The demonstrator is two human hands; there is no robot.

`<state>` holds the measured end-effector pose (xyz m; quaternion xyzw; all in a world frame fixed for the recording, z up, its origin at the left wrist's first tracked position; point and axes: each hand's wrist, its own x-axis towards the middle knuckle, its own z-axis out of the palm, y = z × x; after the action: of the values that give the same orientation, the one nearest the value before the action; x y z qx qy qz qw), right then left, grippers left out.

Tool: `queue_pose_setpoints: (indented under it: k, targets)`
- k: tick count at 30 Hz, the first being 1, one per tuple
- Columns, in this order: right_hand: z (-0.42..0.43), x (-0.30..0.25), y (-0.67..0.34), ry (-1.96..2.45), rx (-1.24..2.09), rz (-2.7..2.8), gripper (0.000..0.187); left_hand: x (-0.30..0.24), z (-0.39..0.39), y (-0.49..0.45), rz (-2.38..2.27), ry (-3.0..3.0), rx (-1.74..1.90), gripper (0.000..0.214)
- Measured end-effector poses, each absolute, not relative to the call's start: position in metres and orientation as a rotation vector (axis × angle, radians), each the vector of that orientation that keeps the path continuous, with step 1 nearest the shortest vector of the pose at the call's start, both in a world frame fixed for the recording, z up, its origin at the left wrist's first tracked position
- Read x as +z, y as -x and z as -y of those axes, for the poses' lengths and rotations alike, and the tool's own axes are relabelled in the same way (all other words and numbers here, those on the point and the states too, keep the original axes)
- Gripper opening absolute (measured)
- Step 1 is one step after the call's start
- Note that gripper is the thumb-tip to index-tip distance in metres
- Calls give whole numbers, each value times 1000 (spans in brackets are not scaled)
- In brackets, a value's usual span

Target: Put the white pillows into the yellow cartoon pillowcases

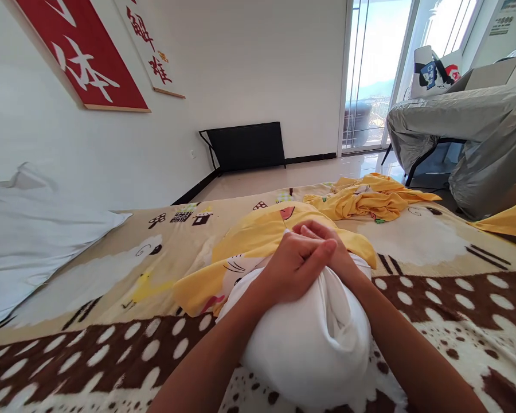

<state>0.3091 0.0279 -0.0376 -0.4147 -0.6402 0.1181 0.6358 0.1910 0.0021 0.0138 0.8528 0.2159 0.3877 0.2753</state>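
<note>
A plump white pillow [305,361], bunched and folded with a deep crease on its right side, lies in front of me between my forearms. My left hand [293,265] is closed over its far end, thumb pointing right. Close against it, my right hand [320,230] curls over the same end, its fingers partly hidden behind the left hand. Beneath and beyond the pillow spreads a yellow pillowcase [251,232] with a printed whiskered animal face. Whether the pillow's far end is inside the pillowcase is hidden by my hands.
A patterned blanket [172,304] covers the bed. Crumpled yellow cloth [365,198] lies at its far edge, white bedding [38,229] at left. A black folded frame [247,146] leans on the wall. At right stands a table under grey plastic [451,112], with boxes and a bag.
</note>
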Motion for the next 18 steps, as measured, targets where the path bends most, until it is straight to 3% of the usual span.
queue_pose_setpoints:
  k: [5,11,18]
  targets:
    - [16,-9,-321,883,259,1368,28,21,-40,-177,-872,-1881,1243,54]
    - [69,6,-291,1247,-363,1711,64,16,-62,-192,-838,-1727,1263,55]
    - [75,-9,-278,1628,-673,1858,44,-3,-50,-196,-542,-1657,889,50]
